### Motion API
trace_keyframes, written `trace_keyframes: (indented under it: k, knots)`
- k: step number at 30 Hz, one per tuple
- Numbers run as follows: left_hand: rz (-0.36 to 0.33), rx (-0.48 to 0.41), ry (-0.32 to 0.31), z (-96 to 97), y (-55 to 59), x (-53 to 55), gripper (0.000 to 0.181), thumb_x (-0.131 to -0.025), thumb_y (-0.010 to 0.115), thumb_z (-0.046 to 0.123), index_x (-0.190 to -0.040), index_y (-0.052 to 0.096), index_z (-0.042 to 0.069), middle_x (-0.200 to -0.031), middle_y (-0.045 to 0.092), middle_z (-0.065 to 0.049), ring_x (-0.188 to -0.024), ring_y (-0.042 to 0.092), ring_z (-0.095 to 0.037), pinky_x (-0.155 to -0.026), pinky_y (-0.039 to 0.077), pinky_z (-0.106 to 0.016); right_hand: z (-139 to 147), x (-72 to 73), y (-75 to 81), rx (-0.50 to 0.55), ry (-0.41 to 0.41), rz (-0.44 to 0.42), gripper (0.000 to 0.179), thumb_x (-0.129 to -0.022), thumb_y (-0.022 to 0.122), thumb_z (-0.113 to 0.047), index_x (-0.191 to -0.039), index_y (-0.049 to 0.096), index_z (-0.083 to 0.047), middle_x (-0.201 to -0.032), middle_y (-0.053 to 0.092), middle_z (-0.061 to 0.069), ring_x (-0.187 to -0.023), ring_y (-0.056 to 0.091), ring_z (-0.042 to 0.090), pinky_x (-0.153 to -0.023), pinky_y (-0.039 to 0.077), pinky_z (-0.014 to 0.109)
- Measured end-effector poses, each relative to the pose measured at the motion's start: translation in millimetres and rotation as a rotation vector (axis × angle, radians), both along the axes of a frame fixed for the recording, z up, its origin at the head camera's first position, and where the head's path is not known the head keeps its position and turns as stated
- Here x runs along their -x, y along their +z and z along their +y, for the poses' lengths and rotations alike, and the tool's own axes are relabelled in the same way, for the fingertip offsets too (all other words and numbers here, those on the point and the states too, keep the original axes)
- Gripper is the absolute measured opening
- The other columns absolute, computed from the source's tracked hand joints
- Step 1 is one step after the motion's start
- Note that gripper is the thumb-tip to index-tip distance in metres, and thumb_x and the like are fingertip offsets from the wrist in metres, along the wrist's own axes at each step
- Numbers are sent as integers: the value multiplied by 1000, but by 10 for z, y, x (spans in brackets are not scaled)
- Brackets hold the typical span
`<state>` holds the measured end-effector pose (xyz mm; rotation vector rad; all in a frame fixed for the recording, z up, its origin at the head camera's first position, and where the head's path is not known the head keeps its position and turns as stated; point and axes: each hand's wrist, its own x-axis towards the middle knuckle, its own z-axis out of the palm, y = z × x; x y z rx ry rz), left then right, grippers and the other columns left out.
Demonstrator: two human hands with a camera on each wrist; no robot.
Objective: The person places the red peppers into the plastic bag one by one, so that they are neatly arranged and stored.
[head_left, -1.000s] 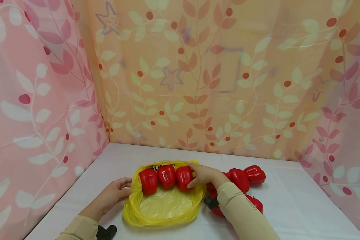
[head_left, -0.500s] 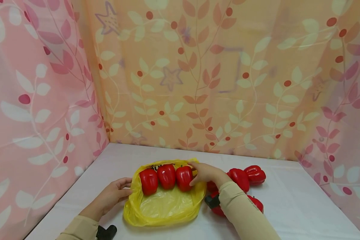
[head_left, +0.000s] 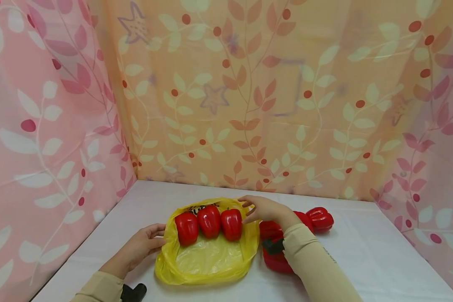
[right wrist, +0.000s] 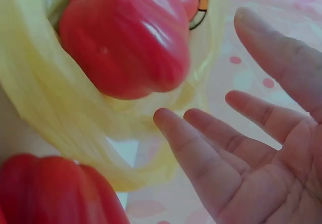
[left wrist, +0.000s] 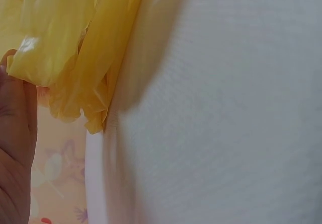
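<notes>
Through the head view, I see a yellow bag (head_left: 204, 278) on the white desk (head_left: 381, 251), its mouth spread wide. Three red peppers (head_left: 209, 222) sit in it side by side, near its back edge. The left hand (head_left: 143, 243) is at the bag's left side. The right hand (head_left: 266, 209) is over the bag's right edge, near the end pepper, and holds nothing. More peppers (head_left: 320, 220) lie on the desk to the right, partly behind the arm.

In the left wrist view, I see the bag hide the left hand's fingertips. I cannot tell if they pinch it.

In the right wrist view, I see the right hand's fingers and thumb spread apart, with one pepper just beyond them in the bag.
</notes>
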<state>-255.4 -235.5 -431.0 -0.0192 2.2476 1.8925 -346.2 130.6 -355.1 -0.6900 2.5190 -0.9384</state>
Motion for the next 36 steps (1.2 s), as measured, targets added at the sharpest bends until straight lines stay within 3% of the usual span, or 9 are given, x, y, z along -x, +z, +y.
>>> trace_keyframes:
  k: [7,20,28,36]
  knots:
    - [-10,16,23,10,-2,5,52,-82,66,11,-129,46,0,-113,56,-11,-93,58,-19,-82,52,-34,128,-22,74,68,10,-33,67,-78,73,-21,-136,41,-12,-131,46,16,-110,55,30,-81,52,41]
    - [7,8,-3,18,17,-6,54,-83,65,11,-130,43,-2,-113,55,-12,-95,58,-19,-83,51,-34,509,-105,231,92,-18,-6,66,-78,72,-26,-136,40,-19,-131,47,9,-113,53,31,-84,51,38]
    - [-6,19,19,31,27,-8,52,-83,65,10,-129,44,-1,-113,56,-12,-94,58,-19,-83,51,-34,762,-139,250,117,-34,4,70,-78,72,-28,-138,38,-19,-130,47,13,-113,52,35,-82,51,40]
    - [-1,14,4,33,31,-2,53,-83,65,9,-130,43,-3,-114,55,-12,-94,58,-19,-83,51,-34,993,-228,267,102,-65,36,65,-79,72,-26,-135,41,-15,-128,49,14,-109,55,33,-84,51,39]
